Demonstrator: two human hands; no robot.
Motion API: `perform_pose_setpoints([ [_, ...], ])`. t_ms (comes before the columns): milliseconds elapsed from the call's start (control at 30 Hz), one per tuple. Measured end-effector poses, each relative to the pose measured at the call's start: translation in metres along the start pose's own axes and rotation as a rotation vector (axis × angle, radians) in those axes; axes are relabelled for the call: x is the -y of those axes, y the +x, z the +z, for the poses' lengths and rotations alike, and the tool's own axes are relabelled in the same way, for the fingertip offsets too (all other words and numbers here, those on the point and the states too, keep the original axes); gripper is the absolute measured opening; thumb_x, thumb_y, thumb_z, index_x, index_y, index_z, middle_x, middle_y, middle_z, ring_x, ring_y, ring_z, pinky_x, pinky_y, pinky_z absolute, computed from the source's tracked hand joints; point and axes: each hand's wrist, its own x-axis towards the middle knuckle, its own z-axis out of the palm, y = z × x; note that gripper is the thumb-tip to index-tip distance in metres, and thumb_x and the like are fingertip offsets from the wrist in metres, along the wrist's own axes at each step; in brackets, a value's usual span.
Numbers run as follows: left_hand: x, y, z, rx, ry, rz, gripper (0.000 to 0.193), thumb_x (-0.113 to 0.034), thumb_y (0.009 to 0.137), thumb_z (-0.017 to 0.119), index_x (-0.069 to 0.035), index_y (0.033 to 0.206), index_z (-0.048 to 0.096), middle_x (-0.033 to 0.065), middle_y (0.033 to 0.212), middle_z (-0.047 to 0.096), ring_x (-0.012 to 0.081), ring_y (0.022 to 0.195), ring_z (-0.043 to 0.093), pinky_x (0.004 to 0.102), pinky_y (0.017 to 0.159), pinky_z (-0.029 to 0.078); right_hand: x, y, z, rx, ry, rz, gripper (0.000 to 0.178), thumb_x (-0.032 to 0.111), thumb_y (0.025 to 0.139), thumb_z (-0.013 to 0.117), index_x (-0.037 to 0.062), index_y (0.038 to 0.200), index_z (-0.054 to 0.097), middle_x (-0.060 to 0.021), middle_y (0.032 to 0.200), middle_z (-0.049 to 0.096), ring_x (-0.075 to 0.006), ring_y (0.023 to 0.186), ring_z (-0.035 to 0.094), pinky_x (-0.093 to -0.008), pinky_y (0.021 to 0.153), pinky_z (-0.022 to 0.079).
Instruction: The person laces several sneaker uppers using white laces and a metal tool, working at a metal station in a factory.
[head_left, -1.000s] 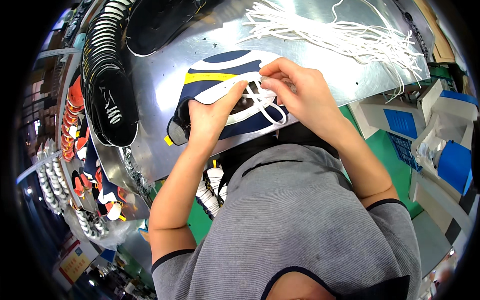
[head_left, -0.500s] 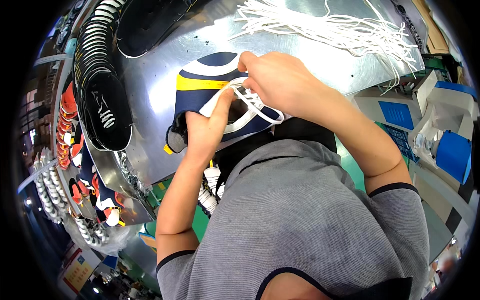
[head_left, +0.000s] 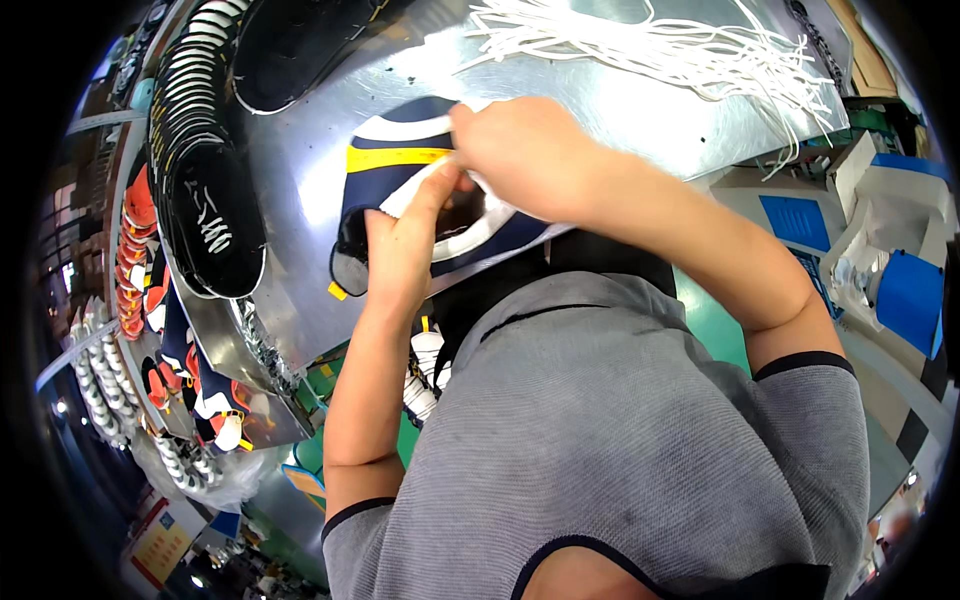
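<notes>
Left hand (head_left: 400,250) grips the near edge of a navy shoe upper (head_left: 400,165) with a yellow stripe and white trim, fingers closed on it. Right hand (head_left: 525,155) is closed over the upper's top, pinching what appears to be a white lace; the lace end is hidden. Step judged: lacing the upper; the next move calls for drawing the lace through. The upper lies on the metal desk (head_left: 620,100), directly beneath both hands. Loose white laces (head_left: 660,50) lie beyond; stacked black soles (head_left: 205,190) to the left.
</notes>
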Motion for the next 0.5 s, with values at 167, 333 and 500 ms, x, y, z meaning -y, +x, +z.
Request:
perform_pose_setpoints([
  [167,-0.008,0.005,-0.013,0.027,-0.012,-0.193,0.026,-0.017,0.091,0.070,-0.002,0.112,0.066,0.0040,0.099,0.070,0.0108,0.092,0.064,0.0257,0.083,0.050,-0.029,-0.005,-0.030,-0.118,0.103,0.169,0.020,0.017,0.094,0.056,0.0060,0.109,0.065,-0.0076,0.073,0.068,-0.0251,0.069,0.067,-0.0363,0.066,0.051],
  [333,-0.010,0.013,-0.004,0.052,0.017,-0.109,0.036,-0.008,0.086,0.075,0.000,0.119,0.063,0.0057,0.114,0.067,0.0139,0.103,0.063,0.0286,0.090,0.050,-0.039,-0.008,0.041,-0.382,0.360,0.076,0.021,0.019,0.098,0.057,0.0083,0.116,0.061,-0.0102,0.083,0.067,-0.0264,0.077,0.067,-0.0361,0.068,0.051],
  [500,-0.013,0.022,0.001,0.022,0.025,-0.137,0.034,-0.005,0.083,0.076,-0.002,0.115,0.066,0.0054,0.108,0.069,0.0135,0.098,0.065,0.0269,0.089,0.049,-0.035,-0.005,0.044,-0.410,0.276,0.103,0.019,0.018,0.096,0.058,0.0099,0.113,0.062,-0.0127,0.090,0.069,-0.0312,0.081,0.067,-0.0399,0.068,0.052],
])
